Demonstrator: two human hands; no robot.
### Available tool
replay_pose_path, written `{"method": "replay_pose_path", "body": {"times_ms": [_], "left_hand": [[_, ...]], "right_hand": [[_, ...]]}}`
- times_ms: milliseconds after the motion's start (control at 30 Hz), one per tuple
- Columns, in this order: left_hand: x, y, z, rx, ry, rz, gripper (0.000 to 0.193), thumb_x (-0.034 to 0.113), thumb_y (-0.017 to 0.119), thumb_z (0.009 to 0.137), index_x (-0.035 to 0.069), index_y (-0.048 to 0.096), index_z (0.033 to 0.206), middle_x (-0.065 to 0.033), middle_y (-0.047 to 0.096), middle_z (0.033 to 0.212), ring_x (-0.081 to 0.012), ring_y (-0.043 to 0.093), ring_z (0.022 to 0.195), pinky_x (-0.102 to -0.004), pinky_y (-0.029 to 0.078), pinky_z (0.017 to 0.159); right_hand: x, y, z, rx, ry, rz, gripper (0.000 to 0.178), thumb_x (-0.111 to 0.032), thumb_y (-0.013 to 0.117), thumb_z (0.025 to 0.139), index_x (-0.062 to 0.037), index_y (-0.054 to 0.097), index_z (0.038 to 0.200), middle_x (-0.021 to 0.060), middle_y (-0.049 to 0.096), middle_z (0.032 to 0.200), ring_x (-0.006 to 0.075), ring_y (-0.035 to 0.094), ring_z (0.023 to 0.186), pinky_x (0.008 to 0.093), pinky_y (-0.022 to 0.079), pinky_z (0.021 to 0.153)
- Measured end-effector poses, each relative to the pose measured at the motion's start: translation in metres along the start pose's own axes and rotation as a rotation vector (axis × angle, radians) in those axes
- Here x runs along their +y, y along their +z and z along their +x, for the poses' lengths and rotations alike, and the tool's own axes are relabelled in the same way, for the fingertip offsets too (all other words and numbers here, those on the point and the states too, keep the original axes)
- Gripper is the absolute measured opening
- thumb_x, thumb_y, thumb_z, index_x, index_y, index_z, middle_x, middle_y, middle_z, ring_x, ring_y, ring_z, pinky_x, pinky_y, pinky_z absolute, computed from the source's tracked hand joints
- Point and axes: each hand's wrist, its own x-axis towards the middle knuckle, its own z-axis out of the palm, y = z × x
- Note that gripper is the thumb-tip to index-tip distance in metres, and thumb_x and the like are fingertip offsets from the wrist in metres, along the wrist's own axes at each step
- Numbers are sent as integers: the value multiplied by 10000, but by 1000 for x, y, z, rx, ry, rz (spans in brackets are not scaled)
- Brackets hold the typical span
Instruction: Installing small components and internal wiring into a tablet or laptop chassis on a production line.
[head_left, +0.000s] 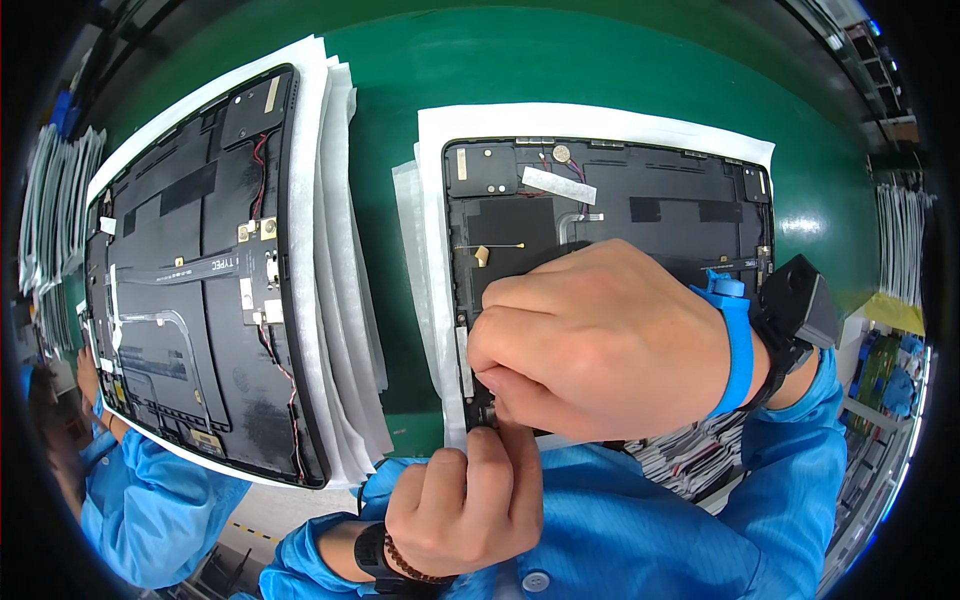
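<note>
A black tablet back housing (665, 182) lies open side up on white foam sheets (600, 120). My right hand (600, 345) reaches across it from the right, fingers curled and pinched at the near left corner. What those fingertips hold is hidden. Just below that corner, my left hand (465, 505) is closed, with thumb and forefinger pressed against the housing's edge. Whether it grips a small part cannot be seen. A white tape strip (558, 186) crosses thin wires near the far edge. Left of my right hand are a thin cable (490, 246) and a tan tab (482, 256).
To the left, another black housing (190, 235) with wires and a small board rests on stacked white sheets (345, 300). The tabletop (620, 60) is green. A co-worker's blue sleeve (165, 510) is at lower left. Sheet stacks stand at far left (60, 200) and far right (905, 240).
</note>
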Motion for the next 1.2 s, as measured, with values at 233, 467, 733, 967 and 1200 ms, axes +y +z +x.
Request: {"method": "replay_pose_path", "body": {"times_ms": [233, 467, 733, 967, 1200], "left_hand": [[1, -2, 1, 14, -7, 18, 227, 10, 669, 704, 43, 784, 897, -63, 533, 821, -134, 443, 553, -246, 244, 451], [0, -1, 2, 10, 14, 16, 216, -3, 681, 686, 40, 780, 874, -58, 526, 814, -132, 447, 556, -249, 237, 452], [0, -3, 7, -15, 14, 15, 171, 1, 665, 695, 39, 763, 830, -65, 579, 810, -116, 448, 536, -239, 241, 439], [1, -1, 6, -3, 9, -36, 130, -7, 667, 705, 42, 745, 796, -101, 621, 818, -120, 472, 515, -227, 256, 418], [0, 1, 5, 0, 27, -31, 125, -23, 671, 711, 38, 742, 795, -114, 626, 818, -125, 488, 514, -224, 265, 416]], "right_hand": [[-1, -4, 2, -36, -1, 4, 132, -62, 741, 761, -63, 627, 827, 57, 583, 731, 283, 599, 611, 382, 475, 504], [-1, -3, 1, -31, 1, 1, 134, -62, 739, 762, -65, 623, 828, 55, 577, 724, 281, 594, 605, 383, 466, 497], [-1, -3, 1, -59, 4, 1, 138, -65, 745, 771, -71, 617, 823, 50, 555, 717, 267, 605, 618, 386, 464, 497], [-1, -4, 1, -70, -8, 20, 151, -84, 762, 773, -77, 622, 830, 43, 568, 725, 260, 626, 641, 386, 476, 514], [-2, 1, 0, -62, -8, 0, 160, -98, 769, 765, -79, 615, 802, 44, 559, 711, 254, 620, 631, 382, 467, 498]]}}
